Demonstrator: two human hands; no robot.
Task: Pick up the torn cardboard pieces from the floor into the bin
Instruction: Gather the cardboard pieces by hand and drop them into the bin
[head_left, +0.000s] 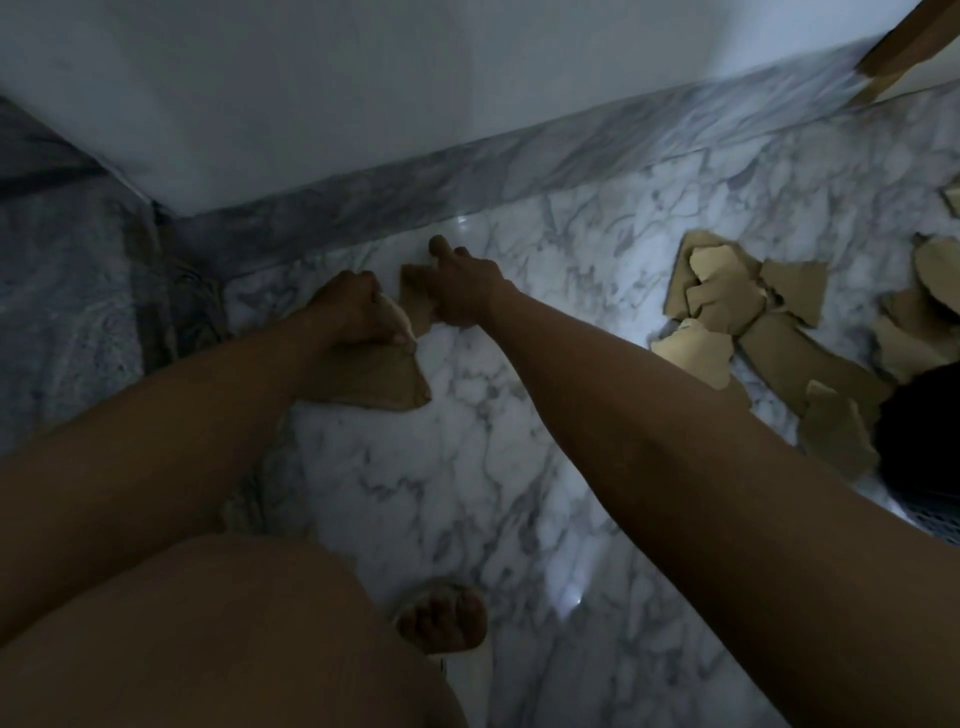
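Note:
My left hand (350, 312) grips a bundle of torn brown cardboard pieces (374, 379) low over the marble floor, near the wall. Just to its right, my right hand (462, 291) pinches a smaller torn cardboard piece (415, 299), with the index finger stretched toward the skirting. A heap of several more torn cardboard pieces (748, 306) lies on the floor at the right. A dark bin (924, 431) with a mesh wall shows at the right edge, partly cut off by the frame.
A white wall and grey marble skirting (467, 171) run behind the hands. A grey rug or mat (67, 291) lies at the left. My knee and a sandalled foot (441, 618) are at the bottom. A wooden frame (909, 47) stands at the top right.

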